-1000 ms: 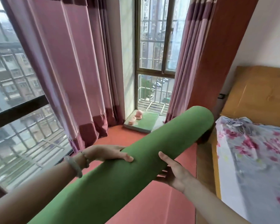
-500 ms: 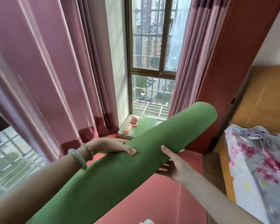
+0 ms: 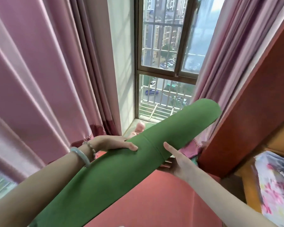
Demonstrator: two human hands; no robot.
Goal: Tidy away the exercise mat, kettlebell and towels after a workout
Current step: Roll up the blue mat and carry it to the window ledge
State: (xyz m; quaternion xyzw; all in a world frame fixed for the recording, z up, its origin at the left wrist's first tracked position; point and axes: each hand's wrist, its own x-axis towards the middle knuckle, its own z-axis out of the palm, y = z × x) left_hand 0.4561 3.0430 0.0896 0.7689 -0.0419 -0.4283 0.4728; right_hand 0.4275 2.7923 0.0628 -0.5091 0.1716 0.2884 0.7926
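As left hand (image 3: 115, 142) clasps mat (image 3: 121, 171), right hand (image 3: 179, 163) cups underside.

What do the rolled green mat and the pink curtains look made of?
Rolled mat: probably foam or rubber. It has a matte, finely textured surface with no glare, and a seam line shows across it. Curtains: woven fabric with a satin-like sheen. Bright streaks run along the soft folds.

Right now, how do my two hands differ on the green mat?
The left hand grips the rolled green mat from the left, thumb on top; the right hand cups it from beneath, thumb up. The left wrist wears a pale bangle; the right is bare. Both hold the mat.
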